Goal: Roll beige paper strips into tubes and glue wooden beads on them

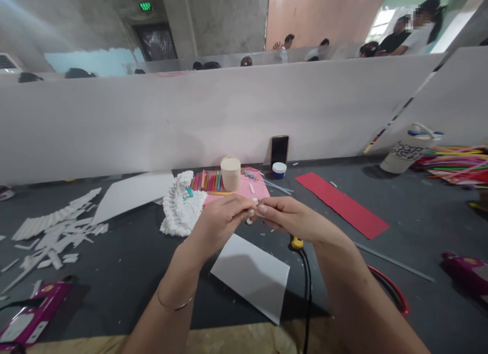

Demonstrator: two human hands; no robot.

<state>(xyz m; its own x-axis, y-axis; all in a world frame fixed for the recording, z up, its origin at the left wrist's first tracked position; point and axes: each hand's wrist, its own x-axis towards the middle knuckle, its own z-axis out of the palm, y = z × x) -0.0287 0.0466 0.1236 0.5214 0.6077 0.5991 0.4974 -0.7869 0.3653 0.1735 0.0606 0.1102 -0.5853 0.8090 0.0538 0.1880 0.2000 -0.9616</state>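
Head-worn view, downward, close over hands

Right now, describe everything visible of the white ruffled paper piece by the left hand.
The white ruffled paper piece looks built from many small folded white strips stacked in rows, forming a curved, fan-like mound. It lies on the dark grey table, its right edge next to the pink sheet. A small teal bit sticks out near its top right. The left hand, pinching a small pale piece with the right hand, overlaps its lower right edge; contact cannot be told.

Craft workshop, white partition, paper strips, coloured sticks, concrete walls
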